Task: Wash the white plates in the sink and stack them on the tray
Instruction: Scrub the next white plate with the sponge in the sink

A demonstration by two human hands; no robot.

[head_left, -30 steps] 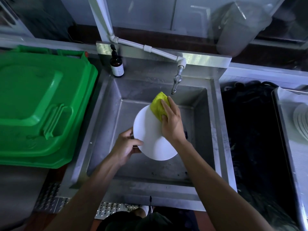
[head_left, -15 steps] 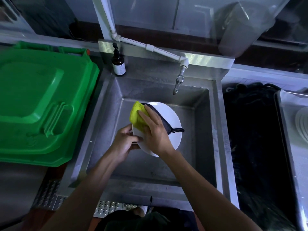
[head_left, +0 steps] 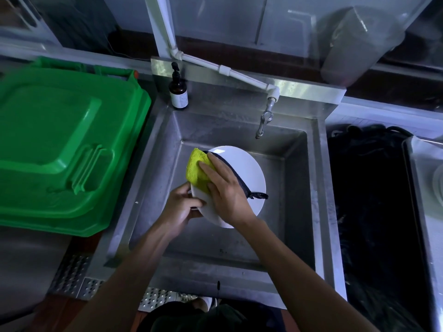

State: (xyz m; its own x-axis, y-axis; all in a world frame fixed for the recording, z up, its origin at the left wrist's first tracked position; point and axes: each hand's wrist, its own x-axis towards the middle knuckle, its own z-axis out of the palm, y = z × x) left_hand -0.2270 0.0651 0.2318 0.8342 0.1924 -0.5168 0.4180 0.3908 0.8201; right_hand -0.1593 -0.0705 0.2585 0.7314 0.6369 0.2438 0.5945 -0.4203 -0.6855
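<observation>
White plate [head_left: 242, 171] held tilted over sink [head_left: 297, 188], below tap [head_left: 263, 121]. My left hand [head_left: 182, 207] pinches plate's near-left rim, fingers curled. My right hand [head_left: 225, 190] presses yellow cloth [head_left: 196, 173] flat, fingers straight. Step, I think: scrubbing. Next probably rinse, then carry right to tray [head_left: 424, 188]. Sink walls close; room above.
</observation>
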